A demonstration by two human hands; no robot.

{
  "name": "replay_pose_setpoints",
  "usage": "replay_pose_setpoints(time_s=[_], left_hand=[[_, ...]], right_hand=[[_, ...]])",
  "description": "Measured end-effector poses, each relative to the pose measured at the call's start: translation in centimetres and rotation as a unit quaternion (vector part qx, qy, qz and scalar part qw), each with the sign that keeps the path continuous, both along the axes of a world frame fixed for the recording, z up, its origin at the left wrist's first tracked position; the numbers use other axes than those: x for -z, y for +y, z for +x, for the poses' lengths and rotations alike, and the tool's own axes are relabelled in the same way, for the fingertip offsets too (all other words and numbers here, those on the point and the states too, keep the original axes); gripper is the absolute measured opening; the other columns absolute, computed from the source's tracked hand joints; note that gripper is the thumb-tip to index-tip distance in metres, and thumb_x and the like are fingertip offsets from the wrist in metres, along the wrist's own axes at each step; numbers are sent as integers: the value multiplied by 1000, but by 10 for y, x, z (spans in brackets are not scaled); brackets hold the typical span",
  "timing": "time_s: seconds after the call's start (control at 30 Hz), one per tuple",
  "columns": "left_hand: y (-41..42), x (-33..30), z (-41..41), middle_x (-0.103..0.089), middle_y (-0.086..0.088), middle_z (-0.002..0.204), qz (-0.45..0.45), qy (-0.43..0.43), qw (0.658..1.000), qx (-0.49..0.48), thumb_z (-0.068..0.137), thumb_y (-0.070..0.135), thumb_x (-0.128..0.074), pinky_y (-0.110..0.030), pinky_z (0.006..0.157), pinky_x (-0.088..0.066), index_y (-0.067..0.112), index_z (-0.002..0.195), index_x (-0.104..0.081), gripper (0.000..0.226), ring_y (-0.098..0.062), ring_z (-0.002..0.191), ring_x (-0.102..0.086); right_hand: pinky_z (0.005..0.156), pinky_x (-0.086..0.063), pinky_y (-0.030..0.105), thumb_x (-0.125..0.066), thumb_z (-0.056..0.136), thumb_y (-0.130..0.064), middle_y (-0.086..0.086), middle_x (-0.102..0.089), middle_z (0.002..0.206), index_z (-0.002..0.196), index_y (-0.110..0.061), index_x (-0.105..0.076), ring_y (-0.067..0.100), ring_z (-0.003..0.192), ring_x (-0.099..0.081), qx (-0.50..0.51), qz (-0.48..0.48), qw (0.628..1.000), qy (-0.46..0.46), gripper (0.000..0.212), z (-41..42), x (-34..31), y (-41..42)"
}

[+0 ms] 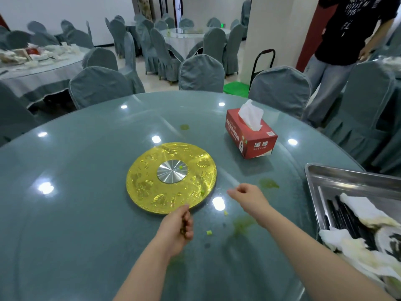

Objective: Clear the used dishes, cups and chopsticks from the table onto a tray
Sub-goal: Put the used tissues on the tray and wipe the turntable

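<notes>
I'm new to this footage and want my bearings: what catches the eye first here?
The gold disc with its silver hub, at the middle of the grey-green glass table. Behind it to the right stands a red tissue box, and a steel tray holding black chopsticks and crumpled napkins sits at the right edge.

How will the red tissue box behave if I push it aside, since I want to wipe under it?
The tissue box is cardboard and looks light, so it would likely slide easily on the glossy table. A low push should keep it from tipping. The tissue sticking out is floppy and may pull free if grabbed.
</notes>
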State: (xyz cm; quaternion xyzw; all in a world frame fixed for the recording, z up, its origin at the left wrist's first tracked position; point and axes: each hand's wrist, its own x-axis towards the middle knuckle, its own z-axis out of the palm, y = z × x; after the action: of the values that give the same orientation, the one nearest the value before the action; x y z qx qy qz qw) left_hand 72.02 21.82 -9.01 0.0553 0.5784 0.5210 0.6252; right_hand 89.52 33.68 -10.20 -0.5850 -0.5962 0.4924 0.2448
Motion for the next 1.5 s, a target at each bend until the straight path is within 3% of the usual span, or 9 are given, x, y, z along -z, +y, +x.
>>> replay_pose_setpoints(time_s=[0.2,0.4,0.53,0.63,0.8,0.87,1.2,1.3,1.5], left_hand=[[15,32,13,-61,-17,72,-57,530,781,326,99,40,-41,-30,58,-35,3,67,-54,51,-28,68,-60],[27,63,26,-65,-7,107,-93,692,576,425,86,70,-40,-32,74,-41,13,97,-64,63,-28,104,-60],[33,65,28,-65,-10,114,-83,723,522,445,94,54,-41,-32,79,-42,11,107,-63,50,-31,107,-59],[34,57,29,-66,-16,107,-76,697,558,444,94,37,-41,-33,75,-42,6,94,-63,37,-35,101,-60],[43,33,9,-43,-9,51,-29,344,917,201,83,8,-40,-25,43,-29,9,55,-48,29,-21,40,-38],[43,26,-1,-36,-1,47,14,142,987,79,82,5,-35,-17,36,-17,12,58,-46,28,-11,36,-24],[52,27,-56,-46,-3,48,50,28,998,-35,77,7,-30,-15,35,-33,7,64,-53,27,-11,38,-38],[61,37,-73,-44,0,49,19,64,997,-27,90,22,-41,-16,33,-29,13,62,-49,31,-10,38,-36],[97,56,-103,-34,2,56,-25,372,925,77,90,46,-56,-24,46,-23,16,67,-43,40,-14,45,-27]], right_hand=[[63,-38,31,-59,84,-50,1,-59,97,90,-21,-48,23,89,-55,-216,100,888,-393,32,-5,35,5],[67,-36,32,-43,94,-43,10,-61,109,102,-16,-54,30,98,-58,-241,144,859,-428,30,-15,56,12],[53,-31,29,-48,83,-29,0,-53,66,64,-18,-48,21,63,-48,-125,98,946,-283,21,-17,54,18],[46,-16,24,-45,73,-18,-5,-29,46,52,-21,-33,15,45,-24,39,-45,997,50,24,-14,47,18],[41,-10,15,-36,84,-22,1,-36,43,62,-16,-38,11,34,-21,103,-226,891,381,23,-14,34,23],[43,-7,17,-36,94,-41,0,-31,43,59,-17,-33,11,33,-18,120,-222,879,404,42,-19,32,26],[33,-17,13,-45,89,-28,3,-44,52,60,-17,-44,10,33,-26,125,-224,869,424,31,-53,40,40],[46,-27,24,-53,90,-48,3,-44,55,57,-18,-38,19,46,-37,-13,-10,1000,-14,46,-66,49,46],[56,-34,33,-35,94,-60,6,-64,94,104,-16,-52,31,88,-62,-253,244,820,-452,48,-95,68,56]])
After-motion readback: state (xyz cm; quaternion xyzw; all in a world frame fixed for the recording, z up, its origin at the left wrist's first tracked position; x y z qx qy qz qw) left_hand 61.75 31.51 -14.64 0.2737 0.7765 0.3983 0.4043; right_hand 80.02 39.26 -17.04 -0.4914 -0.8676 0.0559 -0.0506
